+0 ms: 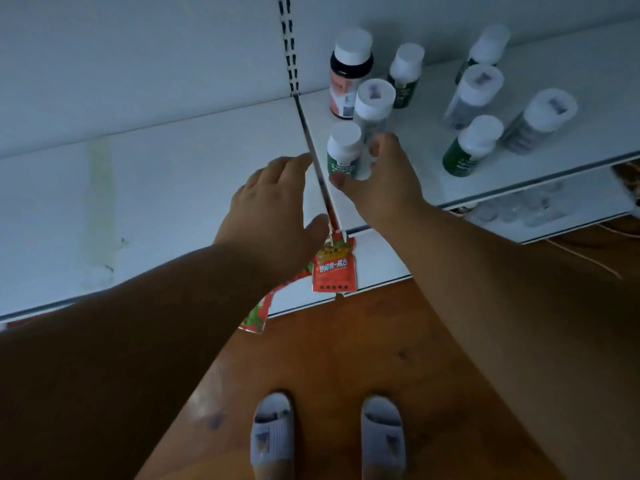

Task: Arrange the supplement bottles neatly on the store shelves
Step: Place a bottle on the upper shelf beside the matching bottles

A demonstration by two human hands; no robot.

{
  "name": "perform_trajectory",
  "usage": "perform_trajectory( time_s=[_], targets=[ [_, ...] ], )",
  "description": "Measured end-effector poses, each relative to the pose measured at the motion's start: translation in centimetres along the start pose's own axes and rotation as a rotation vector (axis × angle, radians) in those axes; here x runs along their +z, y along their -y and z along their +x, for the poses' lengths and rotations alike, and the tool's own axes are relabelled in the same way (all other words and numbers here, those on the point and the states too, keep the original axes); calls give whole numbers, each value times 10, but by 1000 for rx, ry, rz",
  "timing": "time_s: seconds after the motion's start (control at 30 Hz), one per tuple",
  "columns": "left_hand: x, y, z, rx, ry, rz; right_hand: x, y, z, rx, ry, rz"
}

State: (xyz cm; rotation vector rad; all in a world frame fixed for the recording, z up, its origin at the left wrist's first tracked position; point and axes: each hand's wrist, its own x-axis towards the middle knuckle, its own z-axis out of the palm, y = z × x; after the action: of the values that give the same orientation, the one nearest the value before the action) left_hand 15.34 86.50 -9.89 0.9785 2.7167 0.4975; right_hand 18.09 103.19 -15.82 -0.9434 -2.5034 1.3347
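Note:
Several white-capped supplement bottles stand on the right white shelf (429, 181). My right hand (377, 181) grips a small green-labelled bottle (343, 150) near the shelf's left front corner, thumb under it and fingers round its right side. A taller clear bottle (372, 105) stands just behind it, touching my fingertips. A dark bottle with an orange label (348, 74) is at the back. My left hand (273, 209) hovers open over the left shelf (156, 188), holding nothing, beside the gap between the shelves.
More bottles stand to the right: a green one (472, 145), grey ones (538, 121) (472, 95) and two at the back (405, 76) (485, 48). Red snack packets (334, 266) hang below the shelf edge. A lower shelf (519, 209) holds clear items. Wooden floor and my slippers lie below.

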Motion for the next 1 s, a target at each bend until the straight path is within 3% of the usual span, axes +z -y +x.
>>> perform_trajectory(
  time_s=[0.23,0.37,0.47,0.63,0.8,1.0],
  targets=[
    [8,18,12,-12,18,-16,24,-2,15,-12,-25,225],
    [-23,7,-25,-74,95,-113,-8,22,-41,135,109,445],
    [-64,-14,-67,-76,138,-147,-49,53,-91,291,261,751],
    [-156,-78,-144,-103,152,-201,-128,128,-169,323,475,930],
    [-230,-126,-224,-206,45,-352,-185,208,-241,281,679,1002],
    [-297,-135,-302,-263,-139,-356,-192,304,-290,282,847,948]
  ],
)
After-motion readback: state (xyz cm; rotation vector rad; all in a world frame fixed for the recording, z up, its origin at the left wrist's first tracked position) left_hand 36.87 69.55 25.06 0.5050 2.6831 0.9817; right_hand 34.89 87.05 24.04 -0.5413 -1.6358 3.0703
